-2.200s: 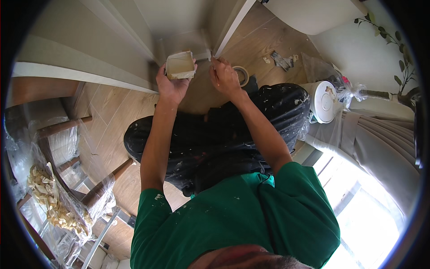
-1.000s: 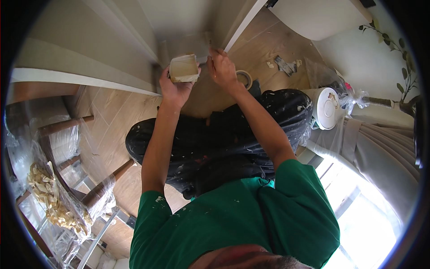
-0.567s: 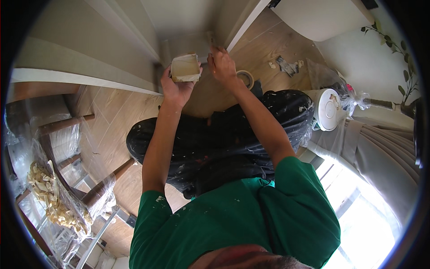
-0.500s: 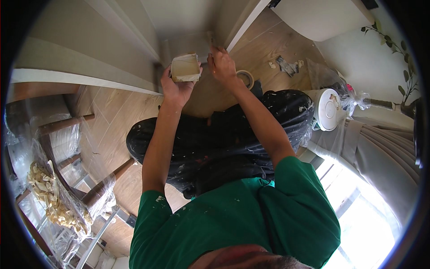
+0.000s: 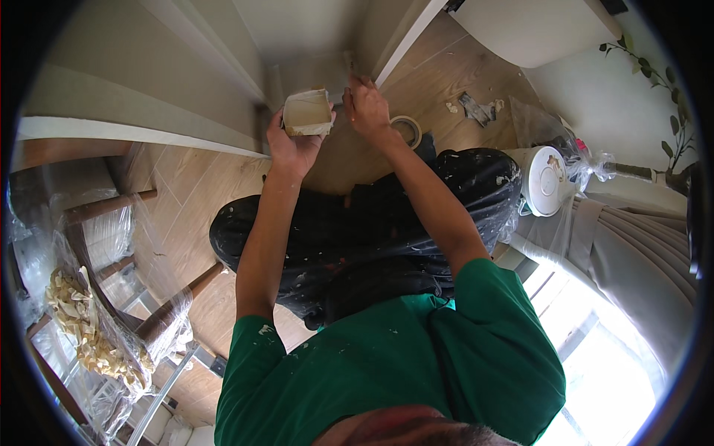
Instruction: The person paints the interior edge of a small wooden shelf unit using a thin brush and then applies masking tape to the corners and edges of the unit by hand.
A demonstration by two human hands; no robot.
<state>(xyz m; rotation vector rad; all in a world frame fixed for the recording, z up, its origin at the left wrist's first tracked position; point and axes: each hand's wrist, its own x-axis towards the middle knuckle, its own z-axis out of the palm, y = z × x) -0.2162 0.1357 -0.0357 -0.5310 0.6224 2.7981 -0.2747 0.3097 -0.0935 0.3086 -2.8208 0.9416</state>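
Observation:
My left hand [image 5: 296,151] holds up a small square tub [image 5: 307,132] from beneath and the sides. Pale cream paint coats its inside, and its rim looks ragged and crusted. To its right, my right hand [image 5: 367,111] is closed around a slim tool, seemingly a small paintbrush [image 5: 351,61], whose tip reaches the wall near the inner corner of the recess. The fingers hide most of its handle. Just right of that wrist, a roll of masking tape [image 5: 415,135] lies on the floor by my knee.
Cabinet-like panels [image 5: 201,67] flank the recess. At right stand a white lidded bucket [image 5: 545,182], plastic sheeting, a grey curtain [image 5: 632,245] and a leafy plant [image 5: 673,111]. Scraps [image 5: 477,110] litter the wood floor. At left, a plastic-wrapped chair [image 5: 111,204] holds crumpled tape [image 5: 89,327].
My right hand has shifted very slightly to the left, its tool still at the wall. My left hand and the tub stay where they were.

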